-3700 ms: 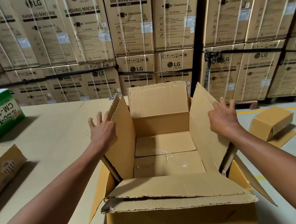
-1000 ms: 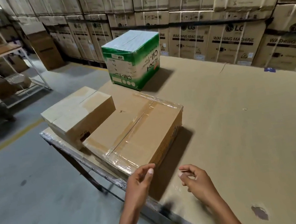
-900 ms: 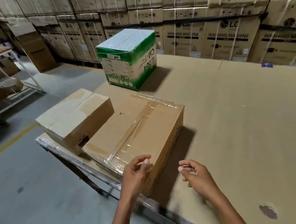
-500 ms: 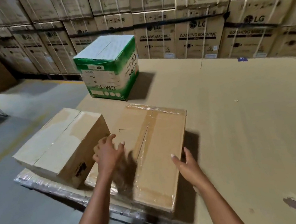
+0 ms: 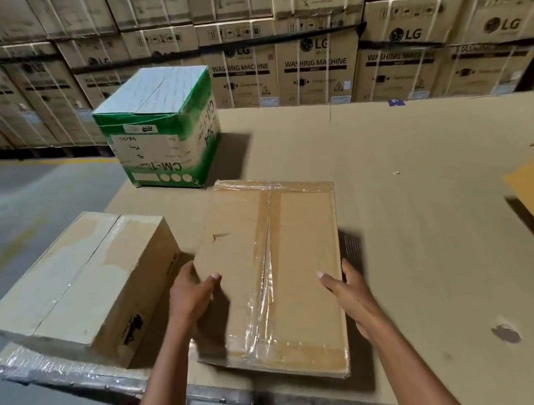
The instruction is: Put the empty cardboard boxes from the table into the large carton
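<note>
A single head-worn wide-angle view looks forward and steeply down, close over the cardboard-covered table (image 5: 394, 183); stacked cartons fill the frame's top.

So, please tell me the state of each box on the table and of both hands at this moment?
Taped box: closed, flat on the table, gripped at both sides.
Side box: closed, taped, untouched, on the table edge.
Green box: closed, upright, untouched.
Left hand: grips the taped box's left edge.
Right hand: grips its right edge.
</note>
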{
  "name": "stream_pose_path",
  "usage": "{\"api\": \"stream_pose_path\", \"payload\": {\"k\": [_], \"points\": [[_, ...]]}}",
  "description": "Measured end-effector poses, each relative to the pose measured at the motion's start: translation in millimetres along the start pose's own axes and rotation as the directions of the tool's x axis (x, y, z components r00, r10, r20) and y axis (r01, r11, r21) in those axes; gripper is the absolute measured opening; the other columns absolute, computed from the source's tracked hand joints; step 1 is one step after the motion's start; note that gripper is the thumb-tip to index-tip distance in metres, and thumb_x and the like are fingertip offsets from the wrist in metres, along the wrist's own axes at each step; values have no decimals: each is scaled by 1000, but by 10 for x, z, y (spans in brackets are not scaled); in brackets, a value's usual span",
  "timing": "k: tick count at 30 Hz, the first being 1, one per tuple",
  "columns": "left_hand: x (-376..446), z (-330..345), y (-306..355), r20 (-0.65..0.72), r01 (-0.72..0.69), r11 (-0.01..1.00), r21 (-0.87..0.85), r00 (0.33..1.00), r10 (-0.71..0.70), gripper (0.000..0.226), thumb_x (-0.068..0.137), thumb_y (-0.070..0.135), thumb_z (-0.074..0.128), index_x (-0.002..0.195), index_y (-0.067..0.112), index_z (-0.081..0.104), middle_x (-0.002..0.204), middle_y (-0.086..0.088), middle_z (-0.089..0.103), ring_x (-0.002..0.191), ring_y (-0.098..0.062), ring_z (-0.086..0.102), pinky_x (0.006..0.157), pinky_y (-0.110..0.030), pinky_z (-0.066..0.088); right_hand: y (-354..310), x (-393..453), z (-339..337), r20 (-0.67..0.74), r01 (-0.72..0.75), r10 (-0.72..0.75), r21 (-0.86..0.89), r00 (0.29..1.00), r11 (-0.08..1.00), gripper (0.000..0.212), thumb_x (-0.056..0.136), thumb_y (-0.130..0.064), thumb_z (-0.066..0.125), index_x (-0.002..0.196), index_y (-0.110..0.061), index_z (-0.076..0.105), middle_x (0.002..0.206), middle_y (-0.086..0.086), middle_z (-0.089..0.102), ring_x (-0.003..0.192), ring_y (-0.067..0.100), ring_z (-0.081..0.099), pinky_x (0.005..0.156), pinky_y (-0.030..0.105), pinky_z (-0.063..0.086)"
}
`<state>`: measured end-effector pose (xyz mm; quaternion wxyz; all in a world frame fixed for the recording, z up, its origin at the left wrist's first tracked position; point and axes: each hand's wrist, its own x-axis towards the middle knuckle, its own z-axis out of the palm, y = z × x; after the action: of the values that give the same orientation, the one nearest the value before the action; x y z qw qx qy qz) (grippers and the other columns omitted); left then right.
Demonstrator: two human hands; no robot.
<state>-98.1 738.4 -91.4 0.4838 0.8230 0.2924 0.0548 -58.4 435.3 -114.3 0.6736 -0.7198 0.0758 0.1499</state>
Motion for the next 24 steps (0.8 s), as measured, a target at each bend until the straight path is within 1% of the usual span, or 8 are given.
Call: {"api": "stream_pose_path", "payload": {"k": [3, 7, 9, 11, 15, 19, 22, 24], "points": [[-138, 124, 69, 2, -54, 990, -131, 998, 55, 56, 92, 17, 72, 144, 18, 52, 119, 2, 64, 108, -21, 64, 86, -34, 52, -120, -1, -252, -8, 61, -61, -13, 998, 998, 53, 95, -23, 70, 143, -25, 48, 130, -8, 62, 108, 3, 62, 91, 20, 50], [-341, 348, 195, 41, -53, 947, -316, 997, 70, 60, 94, 4, 68, 149, 20, 48, 131, 2, 60, 114, -16, 59, 81, -28, 52, -232, 8, -645, -45, 126, -127, -29, 991, 992, 61, 94, -13, 71, 149, -23, 47, 133, -3, 67, 117, 12, 66, 104, 38, 52], [-418, 456, 238, 72, -77, 926, -368, 991, 111, 60, 95, 3, 67, 147, 25, 50, 136, 4, 59, 117, -17, 60, 79, -29, 54, -283, 7, -837, -65, 166, -168, -34, 984, 986, 62, 94, -7, 69, 149, -22, 47, 132, -3, 67, 117, 13, 66, 99, 33, 54], [-473, 543, 276, 88, -110, 910, -400, 984, 157, 55, 95, 4, 68, 142, 30, 54, 137, 6, 62, 119, -16, 62, 88, -34, 55, -304, 14, -1042, -104, 178, -180, -30, 978, 984, 67, 93, -3, 68, 152, -21, 42, 138, 0, 63, 122, 16, 63, 98, 30, 53], [-622, 724, 374, 149, -131, 881, -455, 964, 220, 49, 95, -3, 63, 131, 30, 60, 133, 4, 66, 124, -15, 62, 100, -37, 51, -353, -28, -1430, -154, 193, -194, -22, 969, 981, 83, 91, -3, 70, 158, -29, 27, 153, 4, 48, 137, 20, 50, 111, 46, 45], [-761, 1002, 467, 216, -20, 861, -508, 965, 150, 46, 90, -18, 48, 117, 18, 57, 112, 0, 74, 107, -21, 66, 83, -36, 51, -360, -124, -1718, -240, 242, -257, -89, 936, 966, 80, 88, 16, 63, 152, -22, 33, 135, 5, 59, 117, 8, 60, 91, 26, 51], [-894, 1182, 560, 272, 96, 824, -558, 959, 72, 23, 101, 0, 44, 113, 18, 53, 96, 7, 75, 91, -14, 66, 91, -48, 53, -297, -153, -1856, -326, 222, -241, -95, 914, 971, 78, 82, 26, 60, 145, -15, 40, 128, 10, 62, 108, 17, 64, 91, 33, 54], [-968, 1233, 630, 304, 133, 808, -573, 951, 60, 19, 100, 22, 49, 118, 21, 54, 108, 5, 75, 101, -15, 68, 97, -50, 52, -206, -144, -1923, -360, 204, -224, -93, 906, 975, 75, 78, 29, 60, 138, -14, 45, 127, 13, 65, 112, 28, 66, 90, 29, 57]]}}
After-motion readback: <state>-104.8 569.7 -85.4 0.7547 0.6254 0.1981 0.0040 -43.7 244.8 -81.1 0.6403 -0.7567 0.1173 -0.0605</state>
